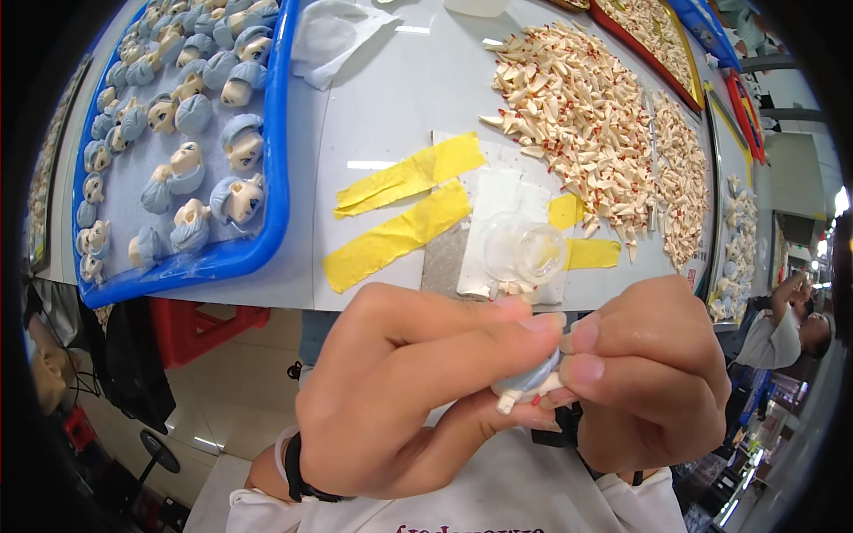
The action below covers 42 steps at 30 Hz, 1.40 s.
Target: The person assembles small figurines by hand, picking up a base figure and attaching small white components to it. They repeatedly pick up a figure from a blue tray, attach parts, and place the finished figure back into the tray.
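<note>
Close to my body, below the table's front edge, my left hand [391, 391] is closed around a small doll head [526, 380] with light blue hair. My right hand [657, 373] meets it from the right, thumb and forefinger pinched on a small cream piece [549, 387] at the head's lower side. A bit of red shows by that piece. The fingers hide most of the head and the piece's far end. Just beyond my fingertips stands a clear round plastic cup [524, 251], with a few cream pieces by its base.
A blue tray [277, 178] at the left holds several blue-haired doll heads [238, 200]. Many cream pieces with red tips [577, 115] lie heaped at the right. Yellow tape strips [400, 235] cross the table's middle. A red stool [200, 330] stands below; another person [786, 338] sits far right.
</note>
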Tool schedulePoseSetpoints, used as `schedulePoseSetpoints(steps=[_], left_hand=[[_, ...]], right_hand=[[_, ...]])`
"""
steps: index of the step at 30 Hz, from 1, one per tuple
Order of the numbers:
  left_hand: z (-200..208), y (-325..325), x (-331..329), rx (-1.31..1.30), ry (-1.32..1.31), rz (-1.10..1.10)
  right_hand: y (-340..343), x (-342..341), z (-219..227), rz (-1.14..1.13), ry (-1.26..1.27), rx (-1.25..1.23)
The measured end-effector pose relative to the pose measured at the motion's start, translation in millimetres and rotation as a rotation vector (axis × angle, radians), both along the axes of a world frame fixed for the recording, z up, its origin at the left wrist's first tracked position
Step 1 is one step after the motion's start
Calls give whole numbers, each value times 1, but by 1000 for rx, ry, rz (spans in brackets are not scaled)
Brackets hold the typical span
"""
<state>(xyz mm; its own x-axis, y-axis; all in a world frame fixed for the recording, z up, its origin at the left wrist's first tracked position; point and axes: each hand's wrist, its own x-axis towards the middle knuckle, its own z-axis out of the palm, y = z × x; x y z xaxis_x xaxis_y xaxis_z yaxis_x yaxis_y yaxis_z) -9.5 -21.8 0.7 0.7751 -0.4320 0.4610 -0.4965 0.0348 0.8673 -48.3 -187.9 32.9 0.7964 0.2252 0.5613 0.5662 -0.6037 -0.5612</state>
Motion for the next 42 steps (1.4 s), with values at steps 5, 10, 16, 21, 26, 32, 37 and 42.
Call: schedulePoseSetpoints(steps=[5,10,16,21,26,32,37,42], left_hand=[[1,-1,-6,15,29,32],[3,-1,-10,41,5,53],[6,-4,-16,129,-109,161],[0,-5,-18,132,-97,149],[-10,-1,-1,39,-29,-62],[-15,1,0,-21,-22,-92],[-17,2,-2,-29,-71,-67],[-10,0,-6,4,16,-4]], right_hand=[[6,-5,1,-76,-78,-106],[12,-10,-3,-150,-146,-120],[16,-12,-4,-208,-195,-202],[11,-10,-5,-130,-50,-15],[2,-8,-10,-99,194,208],[12,-8,-8,-144,292,339],[15,-8,-12,-131,302,367],[14,-4,0,-77,182,158]])
